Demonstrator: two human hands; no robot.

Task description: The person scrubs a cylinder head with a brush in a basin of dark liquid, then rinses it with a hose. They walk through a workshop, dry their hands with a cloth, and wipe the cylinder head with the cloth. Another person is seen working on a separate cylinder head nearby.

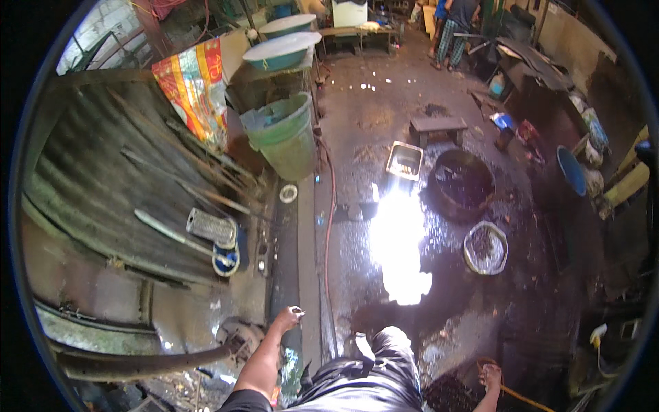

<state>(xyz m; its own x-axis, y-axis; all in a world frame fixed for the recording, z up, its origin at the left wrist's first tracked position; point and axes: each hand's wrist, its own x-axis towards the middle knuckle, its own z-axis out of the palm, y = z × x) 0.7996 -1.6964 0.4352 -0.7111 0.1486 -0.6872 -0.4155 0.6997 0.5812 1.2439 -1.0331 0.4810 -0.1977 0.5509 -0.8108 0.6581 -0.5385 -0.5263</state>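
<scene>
My left hand (289, 318) is stretched forward over a narrow concrete gutter (299, 247), with its fingers curled in; whether it pinches something small I cannot tell. My right hand (490, 376) hangs low at the bottom edge, beside a thin orange cord (523, 398) and above a dark pile (449, 393). Its grip is unclear. My knee in dark trousers (392, 343) sits between the hands, over wet ground with a bright glare patch (399, 240).
A red hose (330, 206) runs along the gutter. A green bin (287, 134), a metal tray (404, 160), a dark round basin (461, 182), a round basket (486, 248) and a small stool (437, 126) stand ahead. Corrugated sheets (103, 185) lie left. People (453, 27) stand far back.
</scene>
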